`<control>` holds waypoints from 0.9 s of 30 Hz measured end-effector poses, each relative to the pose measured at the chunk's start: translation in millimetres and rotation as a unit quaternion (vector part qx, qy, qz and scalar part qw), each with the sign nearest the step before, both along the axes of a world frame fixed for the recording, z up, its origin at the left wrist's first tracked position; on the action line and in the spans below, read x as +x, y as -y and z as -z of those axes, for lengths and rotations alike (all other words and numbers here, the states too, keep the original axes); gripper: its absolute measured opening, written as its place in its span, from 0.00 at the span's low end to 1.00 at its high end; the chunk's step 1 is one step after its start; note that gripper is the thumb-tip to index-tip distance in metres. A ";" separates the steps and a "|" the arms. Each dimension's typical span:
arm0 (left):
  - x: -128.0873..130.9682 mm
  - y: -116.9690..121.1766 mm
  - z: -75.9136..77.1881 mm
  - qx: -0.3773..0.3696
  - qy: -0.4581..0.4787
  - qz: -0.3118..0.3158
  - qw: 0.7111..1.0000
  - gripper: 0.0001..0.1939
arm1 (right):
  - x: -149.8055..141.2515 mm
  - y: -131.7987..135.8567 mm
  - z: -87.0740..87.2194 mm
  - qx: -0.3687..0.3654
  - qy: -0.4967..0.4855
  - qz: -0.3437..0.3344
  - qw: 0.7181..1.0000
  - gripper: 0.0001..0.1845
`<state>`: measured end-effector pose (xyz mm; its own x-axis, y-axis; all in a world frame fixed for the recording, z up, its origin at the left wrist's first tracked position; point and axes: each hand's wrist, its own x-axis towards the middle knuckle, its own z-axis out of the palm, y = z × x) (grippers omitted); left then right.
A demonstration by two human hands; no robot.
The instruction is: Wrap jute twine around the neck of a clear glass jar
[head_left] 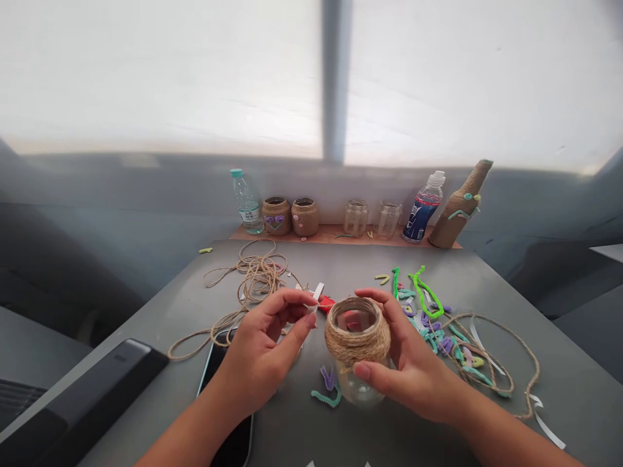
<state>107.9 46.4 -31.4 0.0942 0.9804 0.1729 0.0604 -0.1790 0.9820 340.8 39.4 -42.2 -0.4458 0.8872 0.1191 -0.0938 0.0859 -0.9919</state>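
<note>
My right hand point(413, 370) is wrapped round a glass jar point(363, 389), its thumb on the front and fingers behind. Twine point(357, 340) is wound round the jar's neck and shoulder; the lower glass is bare. My left hand point(272, 344) is closed in a pinch just left of the rim, with a narrow white strip point(318, 291) at its fingertips. Whether a twine end is in the pinch too, I cannot tell. Behind the jar lies a red object point(326, 303), partly hidden. Purple point(327, 377) and teal point(327, 397) bent pipe-cleaner pieces lie beside the jar's base.
Loose twine point(260, 275) lies coiled at left, near a phone point(238, 441) under my left forearm. Pipe-cleaner pieces point(433, 334) and more twine point(533, 363) spread at right. Along the back stand a water bottle point(250, 217), wrapped jars point(305, 220), clear jars point(355, 219) and a twine-wrapped bottle point(450, 224).
</note>
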 end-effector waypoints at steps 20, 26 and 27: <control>2.4 -2.2 -6.8 -0.003 0.032 0.029 0.999 0.05 | 15.8 -5.8 -20.6 0.025 -0.018 -0.049 0.998 0.33; -0.5 -4.7 -3.6 0.008 0.062 0.037 0.997 0.09 | 16.8 -32.7 -34.1 0.023 0.152 0.035 0.988 0.29; -0.8 -5.2 -3.4 0.008 0.067 0.042 0.997 0.09 | 15.7 -39.5 -37.9 0.023 0.178 0.030 0.983 0.27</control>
